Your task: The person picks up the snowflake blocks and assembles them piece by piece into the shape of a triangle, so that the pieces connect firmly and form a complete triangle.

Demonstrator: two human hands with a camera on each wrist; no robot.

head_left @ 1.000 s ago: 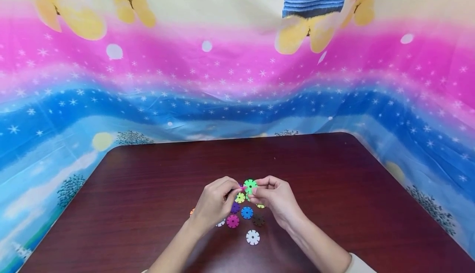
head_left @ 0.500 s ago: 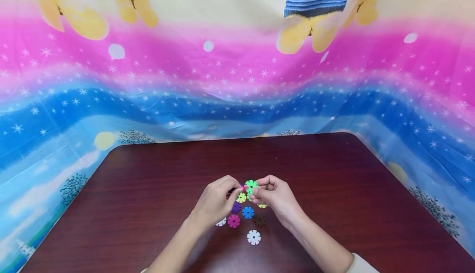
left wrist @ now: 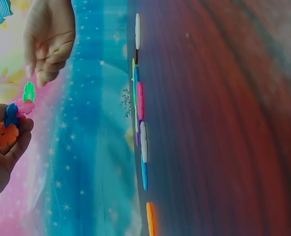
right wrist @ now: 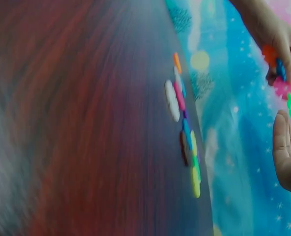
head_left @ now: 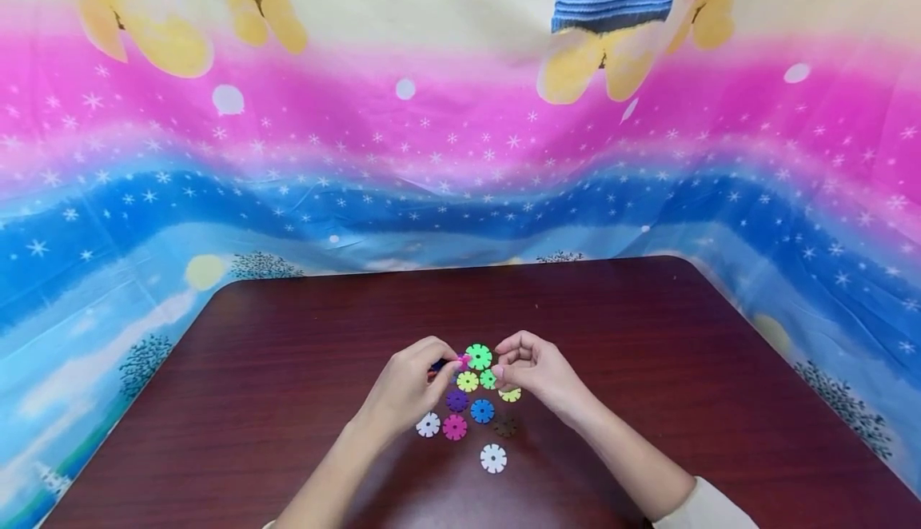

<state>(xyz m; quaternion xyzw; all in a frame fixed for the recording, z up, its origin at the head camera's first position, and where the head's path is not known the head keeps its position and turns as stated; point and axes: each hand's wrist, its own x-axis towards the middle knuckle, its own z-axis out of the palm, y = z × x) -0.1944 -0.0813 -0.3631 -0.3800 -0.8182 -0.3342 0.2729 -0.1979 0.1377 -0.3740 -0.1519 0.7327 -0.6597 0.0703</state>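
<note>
My left hand [head_left: 410,377] pinches a joined chain of notched plastic discs above the table. In the left wrist view the chain runs from an orange disc [left wrist: 8,136] through a blue disc [left wrist: 11,115] and a pink disc [left wrist: 25,107] to a green disc [left wrist: 29,92] at its far end. Thumb and fingers grip around the orange and blue pieces, partly hiding them. Just right of the green disc [head_left: 478,356], my right hand [head_left: 536,373] holds nothing, its fingers loosely bent and a small gap between fingertips and disc.
Loose discs lie flat below the hands: yellow [head_left: 468,382], purple [head_left: 456,399], blue [head_left: 482,411], pink [head_left: 455,427], brown [head_left: 505,426] and white [head_left: 492,459] among them. An orange disc [left wrist: 150,219] lies farther left. A printed cloth [head_left: 460,129] hangs behind the dark wooden table [head_left: 288,369].
My right hand has let go of the green disc and drawn slightly right. The green disc stays on the chain, which my left hand has shifted a little left.
</note>
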